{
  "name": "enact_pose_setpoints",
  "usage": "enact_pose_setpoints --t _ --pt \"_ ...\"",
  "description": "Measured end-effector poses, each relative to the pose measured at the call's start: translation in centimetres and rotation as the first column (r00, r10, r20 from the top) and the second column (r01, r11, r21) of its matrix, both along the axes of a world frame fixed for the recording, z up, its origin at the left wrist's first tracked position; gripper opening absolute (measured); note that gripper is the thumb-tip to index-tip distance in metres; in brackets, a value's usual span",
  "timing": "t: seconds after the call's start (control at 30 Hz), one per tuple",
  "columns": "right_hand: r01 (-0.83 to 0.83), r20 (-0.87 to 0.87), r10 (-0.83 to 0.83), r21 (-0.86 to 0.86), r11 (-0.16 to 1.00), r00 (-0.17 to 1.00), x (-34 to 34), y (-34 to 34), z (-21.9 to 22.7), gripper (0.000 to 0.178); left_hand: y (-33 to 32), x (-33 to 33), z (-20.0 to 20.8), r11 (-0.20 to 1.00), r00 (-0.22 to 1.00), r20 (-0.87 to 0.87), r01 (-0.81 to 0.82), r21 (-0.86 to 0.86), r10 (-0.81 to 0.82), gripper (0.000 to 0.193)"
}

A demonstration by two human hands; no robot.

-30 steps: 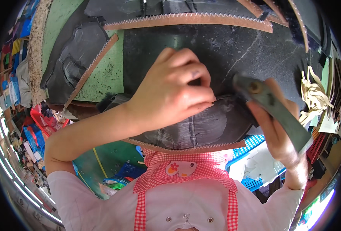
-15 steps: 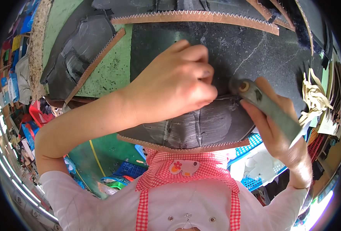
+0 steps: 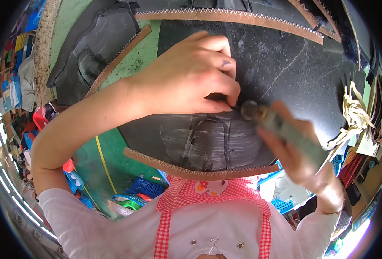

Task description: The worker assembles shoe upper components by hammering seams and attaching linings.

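Observation:
A black leather-like piece (image 3: 208,140) with chalky scuffs and raised seam lines lies in front of me. A brown strip (image 3: 186,172) is zigzag-stitched along its near edge. My left hand (image 3: 199,75) bends over the far edge of the piece, thumb and fingers pinched on it. In my right hand (image 3: 290,146) is a hammer (image 3: 281,129) with a round face and a long grey-green body, blurred by motion. Its round face is close beside my left fingertips, at the piece's far edge. Whether it touches the piece I cannot tell.
A dark, cracked slab (image 3: 281,64) lies under my hands on a green worktop (image 3: 132,56). More black pieces (image 3: 100,47) with stitched brown strips lie at the left and far side. Cream strips (image 3: 355,112) hang at right. Blue baskets (image 3: 145,186) stand below.
The hammer has moved left and slightly down toward my left fingertips. My left hand has shifted a little, its fingertips still on the far edge. The view has shifted slightly.

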State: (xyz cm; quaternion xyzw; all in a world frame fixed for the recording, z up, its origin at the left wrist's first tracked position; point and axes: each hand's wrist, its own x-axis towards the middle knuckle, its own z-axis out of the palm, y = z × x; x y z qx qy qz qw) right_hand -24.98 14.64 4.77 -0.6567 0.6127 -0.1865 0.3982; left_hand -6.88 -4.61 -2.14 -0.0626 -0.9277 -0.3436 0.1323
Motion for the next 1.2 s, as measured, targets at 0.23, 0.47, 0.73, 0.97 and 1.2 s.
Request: enact_pose_setpoints --t 0.23,0.47,0.73,0.97,1.2 --pt "0.005 -0.199 0.010 0.073 0.997 0.980 1.8 0.7 -0.6 0.020 1.5 1.2 1.1 0.986 0.985 0.056 -0.159 -0.048 0.162 0.017" --pt "0.027 -0.176 -0.018 0.049 0.998 0.984 2.4 0.1 -1.0 0.017 2.5 2.6 1.4 0.959 0.966 0.005 -0.257 -0.116 0.260 0.016" --pt "0.056 -0.049 -0.055 0.026 0.998 0.997 3.2 -0.5 -0.6 0.019 2.8 4.0 1.4 0.955 0.964 0.000 -0.263 -0.139 0.265 0.024" --pt "0.068 0.013 -0.068 -0.001 0.998 0.998 2.1 -2.1 0.8 0.035 3.2 6.0 0.5 0.943 0.946 -0.001 -0.322 -0.089 0.323 0.027" --pt "0.053 0.033 -0.056 0.084 0.995 0.998 3.0 -2.6 0.5 0.026 4.1 5.8 0.4 0.930 0.955 -0.116 -0.292 -0.223 0.272 0.013"
